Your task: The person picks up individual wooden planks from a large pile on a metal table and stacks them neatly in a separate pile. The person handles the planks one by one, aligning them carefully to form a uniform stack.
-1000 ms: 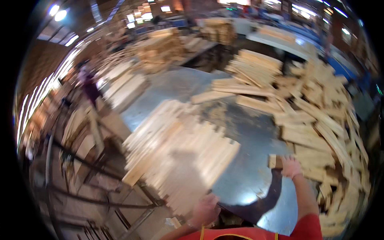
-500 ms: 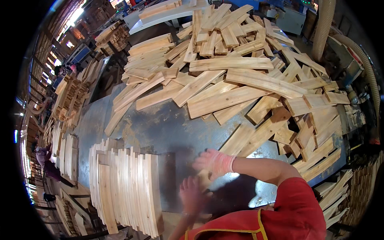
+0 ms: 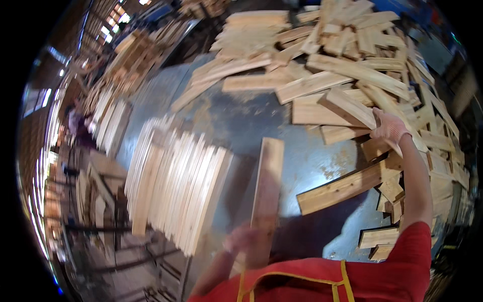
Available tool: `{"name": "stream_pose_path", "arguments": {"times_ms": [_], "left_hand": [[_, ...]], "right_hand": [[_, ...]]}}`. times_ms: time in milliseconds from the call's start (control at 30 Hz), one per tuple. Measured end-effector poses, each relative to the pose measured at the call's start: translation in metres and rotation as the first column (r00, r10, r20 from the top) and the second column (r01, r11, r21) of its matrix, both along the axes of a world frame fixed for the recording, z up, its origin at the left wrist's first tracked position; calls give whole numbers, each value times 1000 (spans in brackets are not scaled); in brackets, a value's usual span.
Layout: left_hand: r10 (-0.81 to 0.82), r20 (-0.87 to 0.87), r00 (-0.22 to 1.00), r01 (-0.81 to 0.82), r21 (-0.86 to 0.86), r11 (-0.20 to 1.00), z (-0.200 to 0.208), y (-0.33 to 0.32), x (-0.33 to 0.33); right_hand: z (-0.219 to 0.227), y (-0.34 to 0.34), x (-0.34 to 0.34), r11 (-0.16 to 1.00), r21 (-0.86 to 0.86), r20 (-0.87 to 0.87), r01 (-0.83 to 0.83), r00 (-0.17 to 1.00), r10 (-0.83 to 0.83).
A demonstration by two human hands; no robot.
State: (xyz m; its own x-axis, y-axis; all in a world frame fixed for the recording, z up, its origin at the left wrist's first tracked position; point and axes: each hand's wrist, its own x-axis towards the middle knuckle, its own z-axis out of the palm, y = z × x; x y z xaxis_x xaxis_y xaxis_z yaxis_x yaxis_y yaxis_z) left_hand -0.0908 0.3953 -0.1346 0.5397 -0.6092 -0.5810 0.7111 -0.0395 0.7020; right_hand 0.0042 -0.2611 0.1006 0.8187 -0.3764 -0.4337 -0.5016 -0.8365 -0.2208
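- Left hand (image 3: 240, 240), blurred, near table's front edge: closed round lower end of a long wood slat (image 3: 266, 191), slat running away over bare metal tabletop (image 3: 241, 118).
- Left of slat: row of slats stacked on edge (image 3: 176, 186), just beside, w/ narrow gap.
- Right: loose board (image 3: 342, 189) lying flat.
- Right hand (image 3: 390, 128), gloved, farther out: on edge of board pile (image 3: 352, 65); can't tell how far open.
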Motion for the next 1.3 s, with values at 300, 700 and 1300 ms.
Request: {"name": "stream_pose_path", "arguments": {"times_ms": [300,700,1300], "left_hand": [[197,166,966,-224,167,960,126,4,30],[-847,514,136,-600,723,342,106,70,48],[-828,549,-113,7,834,552,99,-177,31]], "right_hand": [[-143,276,-38,398,906,-6,147,942,-336],[-169,499,-11,579,648,296,-494,864,407],[-36,194,-1,786,-102,676,-610,537,505]]}}
